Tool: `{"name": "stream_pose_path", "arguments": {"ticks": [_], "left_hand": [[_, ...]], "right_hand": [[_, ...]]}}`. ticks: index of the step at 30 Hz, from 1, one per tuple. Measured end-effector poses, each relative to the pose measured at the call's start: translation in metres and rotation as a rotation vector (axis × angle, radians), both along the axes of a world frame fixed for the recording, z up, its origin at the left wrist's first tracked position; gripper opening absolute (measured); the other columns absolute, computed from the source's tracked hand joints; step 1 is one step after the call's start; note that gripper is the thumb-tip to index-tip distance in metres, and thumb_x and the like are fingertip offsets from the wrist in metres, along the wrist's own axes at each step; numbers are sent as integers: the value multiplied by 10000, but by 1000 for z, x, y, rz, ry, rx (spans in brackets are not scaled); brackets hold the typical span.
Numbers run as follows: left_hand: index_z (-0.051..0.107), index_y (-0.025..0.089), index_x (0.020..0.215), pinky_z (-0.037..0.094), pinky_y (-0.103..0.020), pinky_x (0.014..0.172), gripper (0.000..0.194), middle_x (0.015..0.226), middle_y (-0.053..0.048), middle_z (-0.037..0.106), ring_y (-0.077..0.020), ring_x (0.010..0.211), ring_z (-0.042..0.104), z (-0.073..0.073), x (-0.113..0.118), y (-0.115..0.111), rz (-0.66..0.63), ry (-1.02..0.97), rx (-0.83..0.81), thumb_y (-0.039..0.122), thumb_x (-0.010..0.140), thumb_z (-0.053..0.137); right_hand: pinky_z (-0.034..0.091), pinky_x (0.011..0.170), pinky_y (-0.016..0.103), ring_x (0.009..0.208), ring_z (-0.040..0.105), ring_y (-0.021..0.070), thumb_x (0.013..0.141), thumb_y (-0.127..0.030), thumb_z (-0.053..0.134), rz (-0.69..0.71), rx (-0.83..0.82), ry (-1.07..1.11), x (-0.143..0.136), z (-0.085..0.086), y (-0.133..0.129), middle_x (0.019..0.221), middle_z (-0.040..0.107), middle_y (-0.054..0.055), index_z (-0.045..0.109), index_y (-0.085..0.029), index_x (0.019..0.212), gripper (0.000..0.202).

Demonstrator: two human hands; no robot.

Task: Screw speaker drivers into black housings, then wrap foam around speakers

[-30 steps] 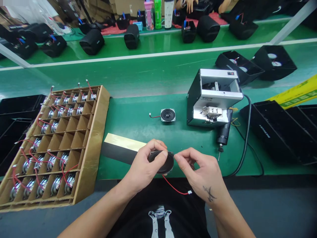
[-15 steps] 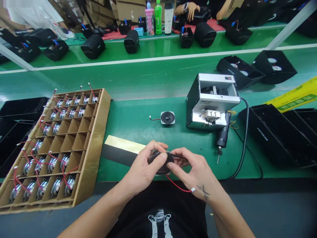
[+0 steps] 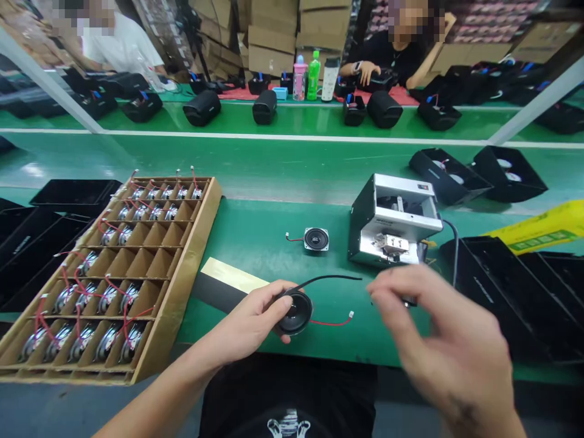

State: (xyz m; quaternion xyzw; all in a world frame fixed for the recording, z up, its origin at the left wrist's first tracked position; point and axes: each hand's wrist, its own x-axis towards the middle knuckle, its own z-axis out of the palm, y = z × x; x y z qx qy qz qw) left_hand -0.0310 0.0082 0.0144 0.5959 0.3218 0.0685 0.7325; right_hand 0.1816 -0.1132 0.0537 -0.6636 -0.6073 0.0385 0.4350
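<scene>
My left hand [image 3: 260,316] grips a small round black speaker [image 3: 298,313] by its rim, thumb on the front edge. A thin black strip [image 3: 333,277] runs along the speaker's rim, and its loose end sticks out to the right. From the speaker a red wire [image 3: 331,323] with a white plug trails over the bench. My right hand [image 3: 438,340] is raised to the right of the strip's end, apart from it and slightly blurred. Its thumb and forefinger are pinched together; whether something is between them is hidden. Another speaker [image 3: 316,239] lies face up beyond my left hand.
A divided cardboard box [image 3: 201,243] with several wired speakers stands on the left. Black paper with a yellowish strip [image 3: 235,274] lies beside my left hand. A silver-black dispenser [image 3: 395,219] stands behind my right hand. Black housings [image 3: 497,280] line the right. Co-workers sit across the bench.
My right hand has left the speaker and moved right and up. The strip's end now hangs free. My left hand keeps the speaker, and the view has tilted upward.
</scene>
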Motion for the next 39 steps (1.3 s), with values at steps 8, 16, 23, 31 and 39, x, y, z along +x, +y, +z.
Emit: {"name": "stream_pose_path", "arguments": {"ticks": [8, 16, 23, 31, 39], "left_hand": [[694, 234, 1160, 496, -291, 930, 349, 1083, -47, 688, -201, 1049, 614, 19, -7, 2, 64, -57, 184, 481, 1033, 483], [657, 332, 1297, 438, -292, 1036, 332, 1290, -1, 680, -192, 1192, 605, 24, -15, 2, -79, -52, 187, 457, 1047, 477], [683, 310, 1256, 437, -286, 1016, 329, 1225, 5, 696, -180, 1133, 624, 21, -9, 5, -174, 19, 337, 428, 1061, 447], [622, 351, 1374, 421, -286, 1058, 365, 1287, 15, 670, -170, 1174, 606, 16, -9, 6, -187, 11, 353, 412, 1076, 420], [641, 355, 1348, 429, -306, 1057, 348, 1309, 20, 672, -183, 1188, 604, 7, -10, 4, -166, -20, 231, 429, 1061, 459]], "right_hand": [[476, 753, 320, 825, 582, 179, 1035, -103, 496, 192, -57, 44, -40, -75, 3, 911, 621, 58, 608, -179, 992, 142], [532, 844, 316, 968, 670, 216, 1022, -292, 583, -33, -128, 57, 10, -88, 3, 1062, 694, 55, 661, -191, 1107, 153], [473, 953, 245, 1090, 630, 151, 1077, -370, 516, 159, -218, 24, 31, -1, 15, 1181, 667, -8, 656, -268, 1185, 204], [389, 684, 270, 749, 527, 110, 1070, -269, 542, 380, -381, -66, 1, -19, 34, 867, 588, -48, 577, -221, 942, 141], [385, 697, 241, 768, 528, 89, 1057, -261, 582, 383, -381, -114, 0, 8, 27, 872, 583, -59, 580, -219, 934, 130]]}}
